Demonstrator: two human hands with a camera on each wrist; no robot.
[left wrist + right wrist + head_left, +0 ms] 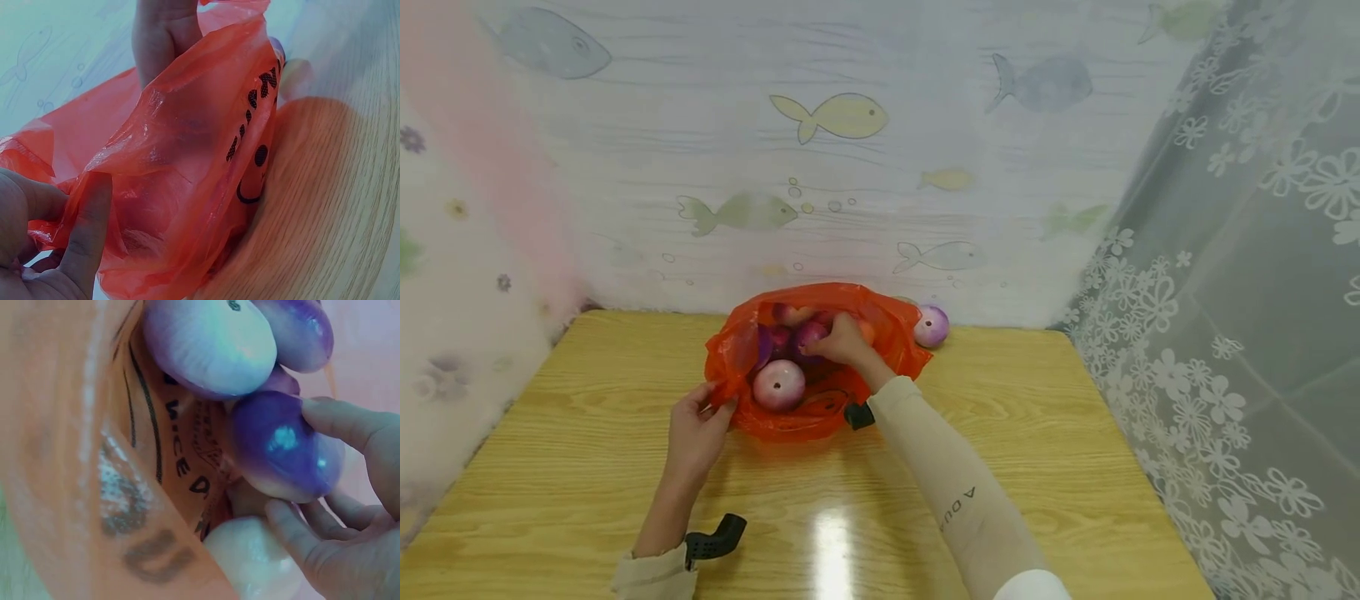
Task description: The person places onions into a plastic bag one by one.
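A thin red-orange plastic bag (820, 425) with black print lies on the table, its mouth facing me. My left hand (696, 429) pinches the bag's left edge between thumb and fingers; the left wrist view shows the film (169, 156) bunched in that hand (56, 244). Inside the mouth, my right hand (847, 340) holds a purple onion (281, 447), thumb on one side and fingers beneath. Against it sits a larger pale-purple onion (212, 347), also visible at the front of the bag (778, 386). A whitish round item (253, 562) lies below the fingers.
Another purple-white onion (932, 326) rests on the wooden table (1015, 433), just right of the bag. Behind the table hangs a fish-patterned sheet (850, 192); a flower-patterned curtain (1240, 333) borders the right side. Each wrist carries a black camera mount (718, 537).
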